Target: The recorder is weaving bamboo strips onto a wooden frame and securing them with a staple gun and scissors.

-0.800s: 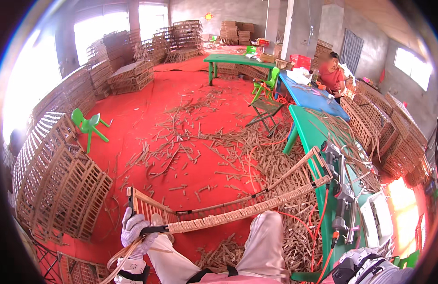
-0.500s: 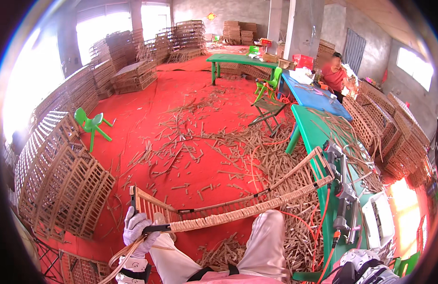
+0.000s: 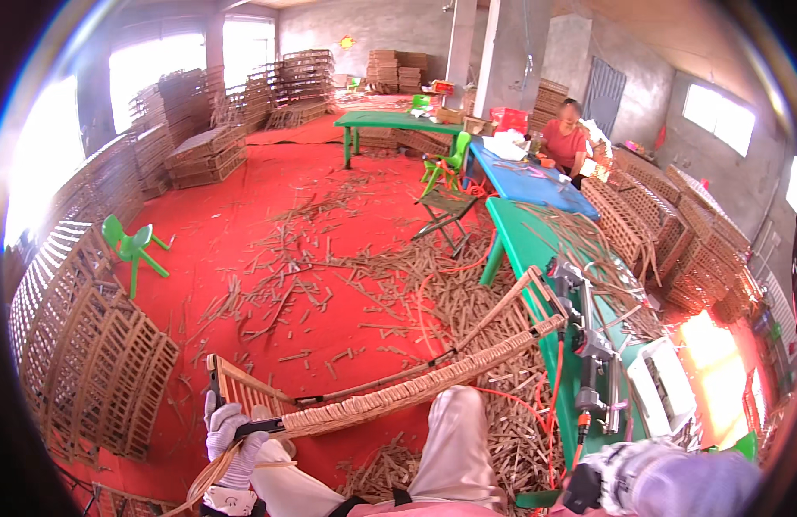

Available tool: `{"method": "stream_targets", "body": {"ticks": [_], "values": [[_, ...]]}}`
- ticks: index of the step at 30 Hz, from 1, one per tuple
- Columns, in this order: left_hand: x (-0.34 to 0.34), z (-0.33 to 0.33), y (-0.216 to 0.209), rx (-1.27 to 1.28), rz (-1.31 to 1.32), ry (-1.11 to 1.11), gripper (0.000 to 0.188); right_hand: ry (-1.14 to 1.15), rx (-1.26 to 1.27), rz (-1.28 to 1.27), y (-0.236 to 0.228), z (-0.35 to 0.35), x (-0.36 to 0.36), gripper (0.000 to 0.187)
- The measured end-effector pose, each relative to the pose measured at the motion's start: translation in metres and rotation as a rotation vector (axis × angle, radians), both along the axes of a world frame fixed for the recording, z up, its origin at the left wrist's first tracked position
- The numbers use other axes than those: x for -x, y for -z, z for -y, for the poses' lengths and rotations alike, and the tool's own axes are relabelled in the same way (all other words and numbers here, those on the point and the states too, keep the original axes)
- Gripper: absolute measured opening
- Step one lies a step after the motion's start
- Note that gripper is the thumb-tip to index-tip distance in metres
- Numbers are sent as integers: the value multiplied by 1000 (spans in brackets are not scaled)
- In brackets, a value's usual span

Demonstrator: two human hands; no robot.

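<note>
My left hand (image 3: 230,431), in a pale lavender glove, is closed round the black end bar at the near left corner of a basket frame (image 3: 424,383). Brown strip is wrapped tightly along the frame's near rail. Loose tan strips (image 3: 200,478) hang from beside the same hand. The frame's far end meets a grey metal tool (image 3: 592,345) at the edge of a green table (image 3: 523,233). My right hand (image 3: 696,482), gloved too, is blurred at the lower right, near a white plastic basket (image 3: 661,388); its fingers cannot be made out.
Cut strips (image 3: 493,345) litter the red floor (image 3: 200,228). Woven panels (image 3: 88,345) are stacked at left, more (image 3: 640,215) at right. A green chair (image 3: 135,246) and a folding stool (image 3: 447,211) stand nearby. A person (image 3: 566,142) sits behind the blue table (image 3: 536,177). An orange hose (image 3: 558,388) hangs down.
My right hand has come into view at the lower right. The whole scene has shifted left in the picture. My left hand still grips the frame.
</note>
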State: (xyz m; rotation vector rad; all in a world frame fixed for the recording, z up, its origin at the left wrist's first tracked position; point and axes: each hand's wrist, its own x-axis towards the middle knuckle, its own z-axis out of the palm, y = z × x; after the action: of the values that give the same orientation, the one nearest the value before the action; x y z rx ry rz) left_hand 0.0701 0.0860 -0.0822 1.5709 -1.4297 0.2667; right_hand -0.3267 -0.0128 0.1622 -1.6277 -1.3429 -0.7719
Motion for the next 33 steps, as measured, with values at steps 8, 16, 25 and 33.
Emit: {"method": "stream_targets", "body": {"ticks": [8, 16, 25, 33], "values": [[34, -2, -6, -3, -87, -22, 36, 626, -323, -399, 71, 20, -48, 27], [14, 5, -8, -134, -59, -16, 44, 1111, -262, -833, 146, 44, -130, 26], [-19, -22, -23, -345, 104, 51, 57, 1259, 72, -863, 192, 52, -163, 32], [-51, 5, -24, -220, 28, 343, 43, 1435, 129, -682, 206, 70, -182, 27]]}}
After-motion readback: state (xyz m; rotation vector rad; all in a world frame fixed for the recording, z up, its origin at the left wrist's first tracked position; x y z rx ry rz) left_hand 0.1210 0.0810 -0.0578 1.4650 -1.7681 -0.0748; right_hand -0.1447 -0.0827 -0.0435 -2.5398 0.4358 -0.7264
